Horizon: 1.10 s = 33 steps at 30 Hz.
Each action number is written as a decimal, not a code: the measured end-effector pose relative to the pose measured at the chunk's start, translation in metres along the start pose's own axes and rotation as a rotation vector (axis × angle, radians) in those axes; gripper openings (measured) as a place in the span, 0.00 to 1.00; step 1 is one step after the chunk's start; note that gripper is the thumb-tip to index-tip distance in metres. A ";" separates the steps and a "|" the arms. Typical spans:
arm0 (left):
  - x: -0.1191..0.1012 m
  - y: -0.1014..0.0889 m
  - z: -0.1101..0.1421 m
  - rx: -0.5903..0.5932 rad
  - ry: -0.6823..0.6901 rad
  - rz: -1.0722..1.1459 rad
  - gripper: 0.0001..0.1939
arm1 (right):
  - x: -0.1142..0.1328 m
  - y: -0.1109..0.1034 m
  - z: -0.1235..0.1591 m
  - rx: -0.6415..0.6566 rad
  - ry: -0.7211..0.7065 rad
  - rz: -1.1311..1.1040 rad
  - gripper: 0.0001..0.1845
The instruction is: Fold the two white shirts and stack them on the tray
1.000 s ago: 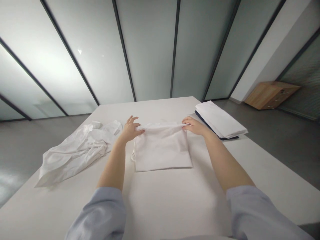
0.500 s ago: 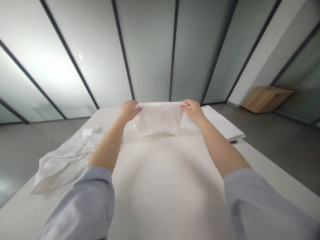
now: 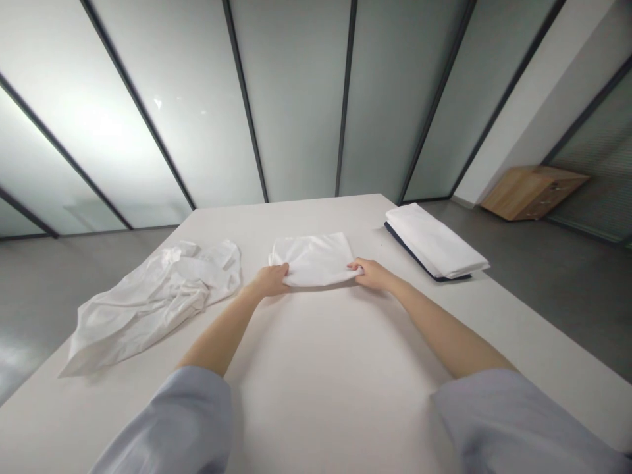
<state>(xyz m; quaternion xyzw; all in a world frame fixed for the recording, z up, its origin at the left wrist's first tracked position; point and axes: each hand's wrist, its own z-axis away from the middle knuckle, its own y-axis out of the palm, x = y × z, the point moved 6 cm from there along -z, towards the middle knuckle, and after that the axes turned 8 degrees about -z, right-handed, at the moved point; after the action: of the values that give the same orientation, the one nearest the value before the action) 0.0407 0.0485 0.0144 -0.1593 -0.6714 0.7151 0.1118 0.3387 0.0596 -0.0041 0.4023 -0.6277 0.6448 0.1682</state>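
Observation:
A folded white cloth lies low over the middle of the table, its near edge stretched between my two hands. My left hand pinches the near left corner, thumb on top. At the near right corner my right hand is closed on the fabric, fingers curled. Whether the near edge touches the table or sits slightly above it, I cannot tell. The fingers under the cloth are hidden.
A crumpled white cloth spreads along the left side of the white table. On the right lies a stack of folded white cloth with a dark layer beneath. A wooden cabinet stands on the floor beyond.
Both hands have come down and nearer with the white cloth. It hung upright from its raised edge before and now lies out flat, away from me.

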 end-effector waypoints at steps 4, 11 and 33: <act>0.005 0.002 0.000 -0.056 -0.042 0.130 0.23 | -0.004 -0.004 -0.008 -0.017 0.010 -0.064 0.14; 0.034 0.014 0.013 -0.271 -0.105 0.352 0.31 | -0.009 0.007 -0.003 -0.096 -0.116 -0.148 0.22; 0.038 0.015 0.013 -0.359 -0.007 0.412 0.30 | -0.002 0.011 0.002 -0.098 -0.243 -0.176 0.20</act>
<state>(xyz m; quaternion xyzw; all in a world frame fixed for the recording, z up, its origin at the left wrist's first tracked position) 0.0018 0.0498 -0.0033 -0.3074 -0.7411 0.5930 -0.0685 0.3330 0.0571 -0.0131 0.5223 -0.6364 0.5427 0.1662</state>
